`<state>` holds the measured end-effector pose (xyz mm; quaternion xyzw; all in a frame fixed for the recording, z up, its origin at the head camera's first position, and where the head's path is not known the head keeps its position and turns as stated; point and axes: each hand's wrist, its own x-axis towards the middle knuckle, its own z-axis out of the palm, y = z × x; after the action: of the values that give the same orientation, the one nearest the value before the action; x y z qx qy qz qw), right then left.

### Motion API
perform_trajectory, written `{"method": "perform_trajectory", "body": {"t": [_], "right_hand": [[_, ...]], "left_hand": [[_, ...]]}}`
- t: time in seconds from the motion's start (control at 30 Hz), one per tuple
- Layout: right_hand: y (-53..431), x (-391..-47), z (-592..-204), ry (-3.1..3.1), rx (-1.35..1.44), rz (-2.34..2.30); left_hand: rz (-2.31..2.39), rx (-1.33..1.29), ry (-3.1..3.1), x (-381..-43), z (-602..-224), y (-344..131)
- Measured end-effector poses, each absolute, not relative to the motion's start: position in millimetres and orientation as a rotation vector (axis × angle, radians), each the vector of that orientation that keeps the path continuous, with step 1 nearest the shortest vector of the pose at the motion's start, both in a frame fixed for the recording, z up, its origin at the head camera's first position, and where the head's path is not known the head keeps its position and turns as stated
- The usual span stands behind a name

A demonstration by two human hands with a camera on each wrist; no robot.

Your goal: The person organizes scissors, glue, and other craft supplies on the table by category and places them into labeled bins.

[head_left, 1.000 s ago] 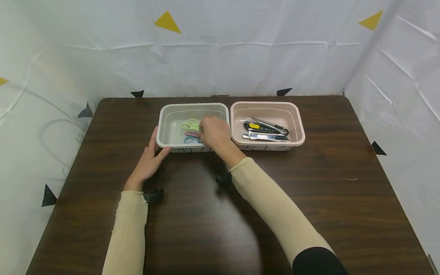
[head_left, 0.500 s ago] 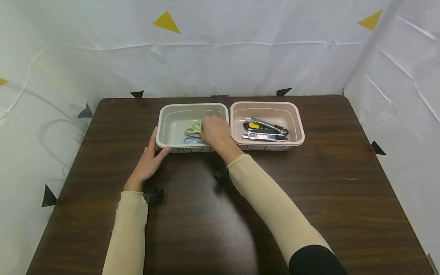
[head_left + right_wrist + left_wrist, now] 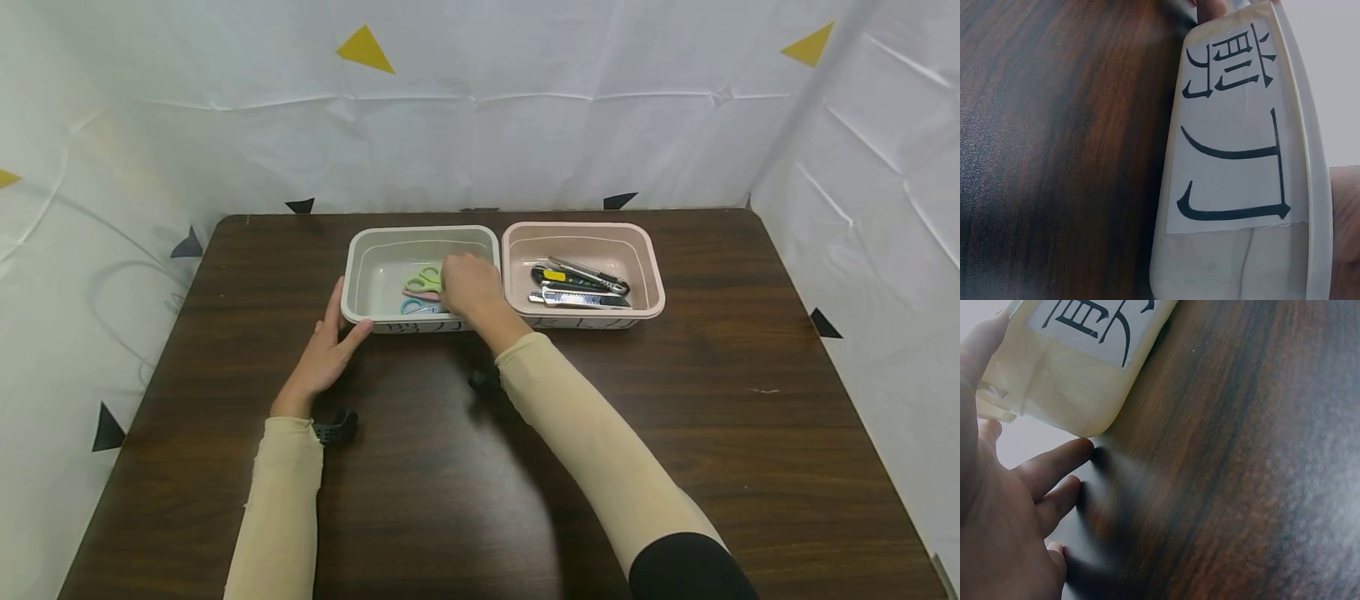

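Note:
My left hand [image 3: 318, 354] steadies the near left corner of the grey bin [image 3: 360, 267], thumb along its front and straight fingers by its side. In the left wrist view, the fingertips [image 3: 1082, 450] lie right at the bin's lower corner. My right hand [image 3: 472, 287] reaches down inside the same bin, knuckles up, gripping green-handled scissors [image 3: 423, 283] whose handle loops show left of it; its fingertips are hidden. Pink-handled scissors [image 3: 420, 295] and blue-handled scissors [image 3: 414, 307] lie beneath and in front. A character label [image 3: 1235, 137] covers the bin's front.
Touching the grey bin on its right is a pink bin [image 3: 645, 267] with several utility knives [image 3: 581, 283], one with a yellow slider. Both stand near the back edge of the dark wooden table [image 3: 420, 467]. White sheeting [image 3: 480, 150] rises behind.
The green-handled scissors have turned and shifted slightly right and nearer, over the pink-handled pair. My right hand has barely moved; the left keeps its place on the bin.

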<state>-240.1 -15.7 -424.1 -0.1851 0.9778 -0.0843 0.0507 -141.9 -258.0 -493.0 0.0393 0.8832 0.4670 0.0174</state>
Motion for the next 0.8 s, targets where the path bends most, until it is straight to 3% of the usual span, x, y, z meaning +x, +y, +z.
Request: {"method": "perform_trajectory", "body": {"t": [0.47, 0.8], "right_hand": [[-14.2, -236.0, -415.9, 2.938, -0.591, -0.214], [-4.8, -219.3, -403.5, 2.967, -0.69, -0.515]], "left_hand": [[1.448, 0.118, 2.75, -141.2, -493.5, -259.8], [1.465, 0.116, 2.75, -141.2, -493.0, -258.2]]}}
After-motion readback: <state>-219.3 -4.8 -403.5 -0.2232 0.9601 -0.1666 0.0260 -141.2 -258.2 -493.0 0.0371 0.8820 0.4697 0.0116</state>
